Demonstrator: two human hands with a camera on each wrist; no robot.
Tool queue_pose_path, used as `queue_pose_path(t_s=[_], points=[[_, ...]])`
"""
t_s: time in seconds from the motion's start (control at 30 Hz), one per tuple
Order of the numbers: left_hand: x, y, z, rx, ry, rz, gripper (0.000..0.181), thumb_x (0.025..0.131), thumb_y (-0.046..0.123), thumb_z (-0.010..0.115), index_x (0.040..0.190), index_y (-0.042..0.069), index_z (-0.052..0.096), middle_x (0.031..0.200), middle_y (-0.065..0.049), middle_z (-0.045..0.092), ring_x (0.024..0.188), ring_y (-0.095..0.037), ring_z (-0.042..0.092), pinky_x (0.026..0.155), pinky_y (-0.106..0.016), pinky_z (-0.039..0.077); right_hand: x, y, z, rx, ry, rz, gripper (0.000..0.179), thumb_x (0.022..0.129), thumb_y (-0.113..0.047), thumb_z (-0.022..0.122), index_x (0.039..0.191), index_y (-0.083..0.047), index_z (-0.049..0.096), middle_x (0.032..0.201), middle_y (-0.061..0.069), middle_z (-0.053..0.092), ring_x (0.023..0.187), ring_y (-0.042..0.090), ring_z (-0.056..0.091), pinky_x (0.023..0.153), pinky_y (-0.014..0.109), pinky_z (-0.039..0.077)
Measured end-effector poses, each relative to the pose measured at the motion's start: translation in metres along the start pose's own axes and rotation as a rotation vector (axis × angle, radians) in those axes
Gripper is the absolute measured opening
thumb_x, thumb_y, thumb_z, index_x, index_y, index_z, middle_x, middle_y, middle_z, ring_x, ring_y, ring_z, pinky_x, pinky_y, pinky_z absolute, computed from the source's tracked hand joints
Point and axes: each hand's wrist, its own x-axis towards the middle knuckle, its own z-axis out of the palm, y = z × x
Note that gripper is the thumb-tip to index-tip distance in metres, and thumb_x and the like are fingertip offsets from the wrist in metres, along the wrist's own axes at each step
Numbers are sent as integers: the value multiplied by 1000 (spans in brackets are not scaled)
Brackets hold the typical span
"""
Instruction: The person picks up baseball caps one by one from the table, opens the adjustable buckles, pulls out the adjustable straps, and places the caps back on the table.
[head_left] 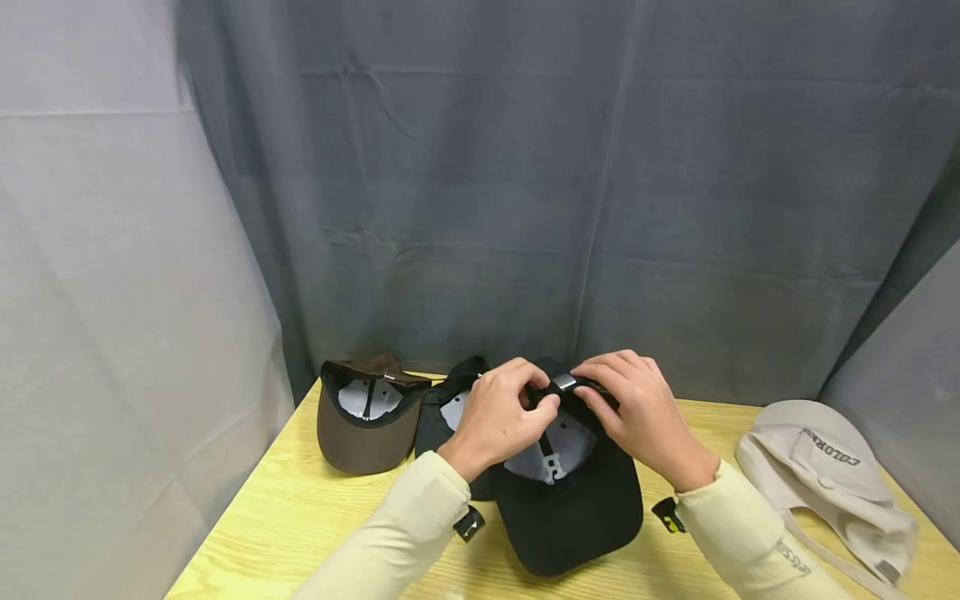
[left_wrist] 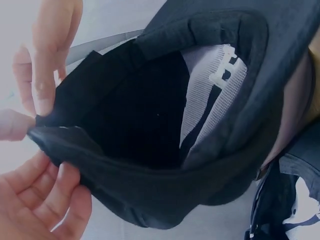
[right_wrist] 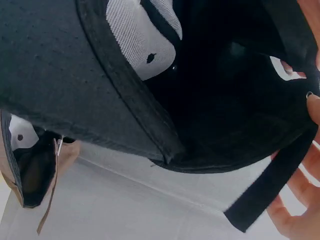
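Observation:
Both hands hold a black cap (head_left: 577,517) upside down, its brim toward the person and its inside with a white panel facing up. At the cap's back strap, the left hand (head_left: 502,417) pinches the left side between thumb and fingers. The right hand (head_left: 637,408) pinches the other side, near a silver buckle (head_left: 564,382). In the right wrist view a loose strap end (right_wrist: 270,185) hangs down beside the right hand's fingers. The left wrist view shows the left hand (left_wrist: 45,200) on the cap's edge, close to the right hand (left_wrist: 47,55).
Left of the held cap, another black cap (head_left: 431,425) and a brown cap (head_left: 367,446) lie on the wooden table (head_left: 285,525). A beige cap (head_left: 817,467) with lettering and a dangling strap lies at the right. A grey curtain (head_left: 480,208) hangs behind the table.

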Motion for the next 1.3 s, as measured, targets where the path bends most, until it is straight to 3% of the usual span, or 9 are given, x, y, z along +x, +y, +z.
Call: queue_pose_path(t_s=[0.53,0.7,0.9,1.3], points=[[0,-2,2,-85,59,-12,8,81,19,69,84,12,64,82,0,62,69,-11,60,66,-18,44,-8,-5,3,-3,0,51,37,73,-9,84,108,-9,72,106,7,71,96,25,60,76,42,41],[-1,-3,1,-101,86,-37,9,82,19,69,84,12,64,82,-1,61,69,-11,59,66,-20,43,-21,-10,2,-4,33,118,36,73,-6,82,107,-5,70,107,12,65,95,29,57,81,44,41],[-2,-3,0,-121,107,-70,8,82,19,69,84,13,63,81,0,61,69,-10,58,66,-20,44,-31,-14,11,-36,86,126,31,73,-4,81,103,-6,72,98,11,65,85,29,57,75,44,42],[-6,-5,2,-137,84,-100,8,83,20,68,86,14,64,83,1,62,71,-11,59,69,-21,45,-29,-14,28,-99,178,211,25,73,-6,83,97,-4,76,93,11,66,82,30,55,69,44,38]])
